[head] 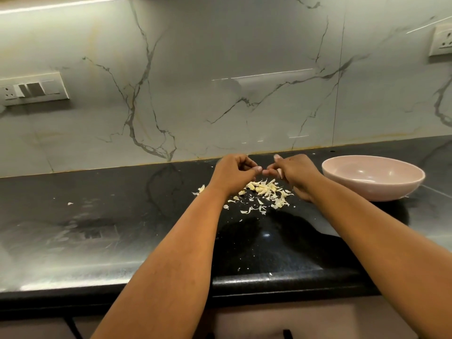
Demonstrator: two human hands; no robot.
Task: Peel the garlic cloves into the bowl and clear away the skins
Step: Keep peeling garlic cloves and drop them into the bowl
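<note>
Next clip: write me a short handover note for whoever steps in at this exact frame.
Left hand and right hand: fingers curled, fingertips meeting above the pile; something small seems pinched between them, too small to tell.
Garlic and skins lie loose on the black counter, left of the pink bowl.
Bowl shows no cloves inside.
Left: finish peeling, fill the bowl, clear the skins.

Single head-worn wide-angle view, looking forward and down from above the near edge of the dark worktop [97, 241] toward the marble backsplash [220, 69], at arm's length
</note>
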